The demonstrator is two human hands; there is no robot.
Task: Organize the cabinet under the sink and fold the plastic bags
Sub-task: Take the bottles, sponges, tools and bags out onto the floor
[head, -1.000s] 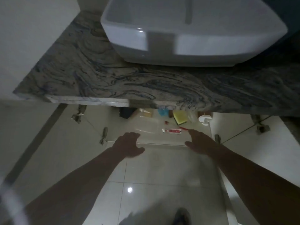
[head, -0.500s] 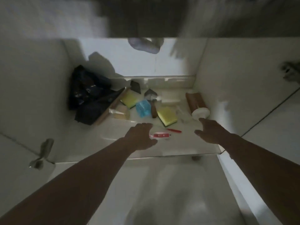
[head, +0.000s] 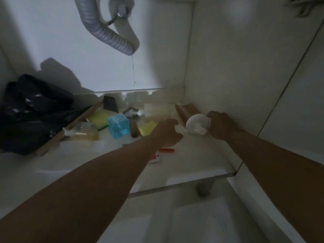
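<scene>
I look into the open cabinet under the sink, onto its white floor point(head: 201, 165). A heap of black plastic bags point(head: 33, 113) fills the left back corner. A brown bottle with a white cap point(head: 198, 124) lies on its side by the right wall; my right hand point(head: 220, 126) grips its cap end. My left hand point(head: 168, 132) reaches in beside it, fingers curled round a small white thing point(head: 180, 128) that is mostly hidden. Yellow sponges point(head: 147, 128), a blue cube-shaped container point(head: 119, 125) and a clear jar point(head: 84, 131) lie in the middle.
A grey corrugated drain hose point(head: 108, 30) hangs from above at the back. A wooden strip point(head: 70, 127) leans along the bags. A red pen point(head: 167, 149) and a small tube point(head: 155, 158) lie near the front edge. White walls close in left and right.
The view dropped from the countertop into the cabinet. Both hands moved deeper inside; the right hand took hold of the bottle's cap end, and the left hand closed beside it.
</scene>
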